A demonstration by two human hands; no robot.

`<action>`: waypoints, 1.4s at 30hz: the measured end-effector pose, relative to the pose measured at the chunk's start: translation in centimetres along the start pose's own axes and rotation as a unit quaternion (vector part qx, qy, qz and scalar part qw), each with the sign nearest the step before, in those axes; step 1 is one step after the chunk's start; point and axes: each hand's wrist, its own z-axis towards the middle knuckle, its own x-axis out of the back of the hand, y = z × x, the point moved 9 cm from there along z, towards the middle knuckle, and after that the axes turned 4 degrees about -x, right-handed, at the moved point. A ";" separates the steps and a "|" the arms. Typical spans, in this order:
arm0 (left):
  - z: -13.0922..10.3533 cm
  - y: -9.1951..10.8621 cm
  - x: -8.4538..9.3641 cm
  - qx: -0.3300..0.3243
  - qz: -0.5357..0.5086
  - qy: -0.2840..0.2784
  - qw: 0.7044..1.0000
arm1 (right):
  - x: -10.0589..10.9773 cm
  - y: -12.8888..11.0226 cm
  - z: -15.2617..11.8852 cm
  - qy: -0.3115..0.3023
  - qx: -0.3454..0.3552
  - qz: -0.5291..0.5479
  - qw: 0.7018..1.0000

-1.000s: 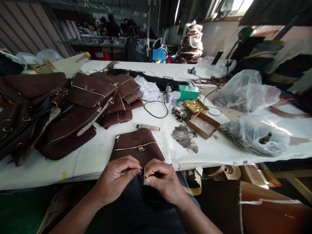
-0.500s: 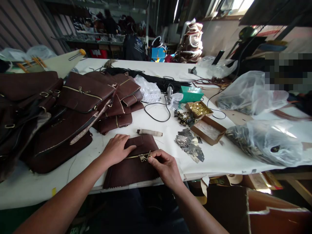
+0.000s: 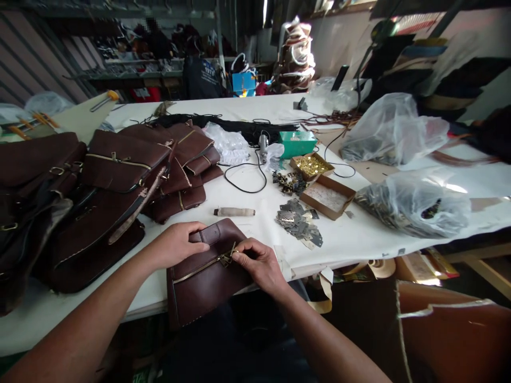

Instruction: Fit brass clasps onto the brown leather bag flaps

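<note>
Close in front of me, a dark brown leather bag panel (image 3: 207, 295) lies at a slant over the table's front edge. A brass-coloured zipper (image 3: 195, 272) crosses it, and two zipper pulls (image 3: 225, 259) sit near its right end. My left hand (image 3: 175, 244) grips the panel's upper left edge, thumb on the face and the other fingers partly hidden. With thumb and forefinger, my right hand (image 3: 259, 266) pinches one of the pulls at the zipper's right end. A cloth-wrapped stick with a dark tip (image 3: 235, 211) lies just beyond the panel.
Brown leather bags (image 3: 120, 165) are piled on the left. To the right lie flat metal plates (image 3: 299, 226), a box of gold-coloured pieces (image 3: 313, 166), a shallow cardboard box (image 3: 327, 198) and plastic bags (image 3: 415, 205) of parts. A black cord (image 3: 247, 191) loops across the table (image 3: 255, 239).
The panel has turned, its left end coming nearer to me and overhanging the table edge. My left hand has shifted with it. My right hand still pinches the zipper pull.
</note>
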 end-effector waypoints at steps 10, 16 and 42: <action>-6.6 4.3 -0.8 0.054 -0.223 -0.036 0.973 | -1.4 -5.1 -3.5 0.006 0.094 0.035 0.995; -10.0 9.1 -1.3 0.007 -0.136 0.018 0.990 | -1.8 -8.9 -6.6 0.010 0.171 0.006 0.985; -14.0 17.4 -4.1 -0.092 0.021 0.066 0.993 | 0.8 -12.9 -13.7 0.083 0.245 0.007 0.966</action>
